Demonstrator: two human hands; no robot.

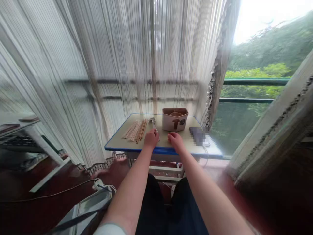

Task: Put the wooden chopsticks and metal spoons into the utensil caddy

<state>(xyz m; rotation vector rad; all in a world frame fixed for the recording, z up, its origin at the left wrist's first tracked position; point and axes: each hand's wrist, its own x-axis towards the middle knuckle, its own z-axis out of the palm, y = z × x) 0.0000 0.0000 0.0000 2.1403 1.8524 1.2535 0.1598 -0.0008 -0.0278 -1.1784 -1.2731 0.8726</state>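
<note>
From the right hand (175,140), the caddy (169,122) blocks twelve o'clock and a blurred grey object (197,135) three, leaving a narrow lane between. At nine, the left hand (151,138) and sticks (135,131) bar passage.

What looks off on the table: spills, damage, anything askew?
Mainly the grey patch, right end of the table: blocky and pixelated, so what's beneath can't be told. The light sticks lie slightly fanned; no spill or damage shows.

Metal cutlery (152,121): silvery, slender, lying at my left hand (151,138), heads pointing away from me. Chopsticks (141,131): pale and browner ones, fanned flat, just left of that hand. Holder (168,123): cream, brown inside, upright, divided, just beyond my right hand (175,140).
</note>
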